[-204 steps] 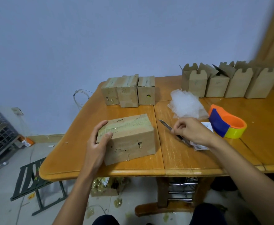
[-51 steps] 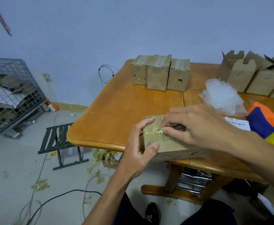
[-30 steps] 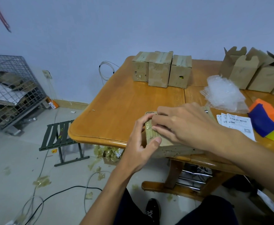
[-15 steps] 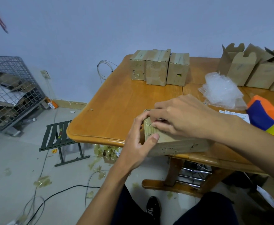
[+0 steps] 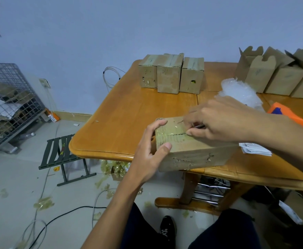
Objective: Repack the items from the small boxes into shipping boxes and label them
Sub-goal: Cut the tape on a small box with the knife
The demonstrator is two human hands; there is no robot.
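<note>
Head view: one taped box [image 5: 192,155] sits at 6 o'clock on the worktop [image 5: 125,119], at its near edge. My left hand [image 5: 150,155] grips its left end. My right hand [image 5: 222,121] pinches one thin blade [image 5: 198,125] on the taped top. Three sealed boxes [image 5: 170,76] at 12 o'clock; four open boxes [image 5: 260,76] at 2 o'clock.

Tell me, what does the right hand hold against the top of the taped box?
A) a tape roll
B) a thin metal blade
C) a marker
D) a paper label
B: the right hand pinches a thin metal blade at the slit in the top of the box, which the left hand steadies.
</note>
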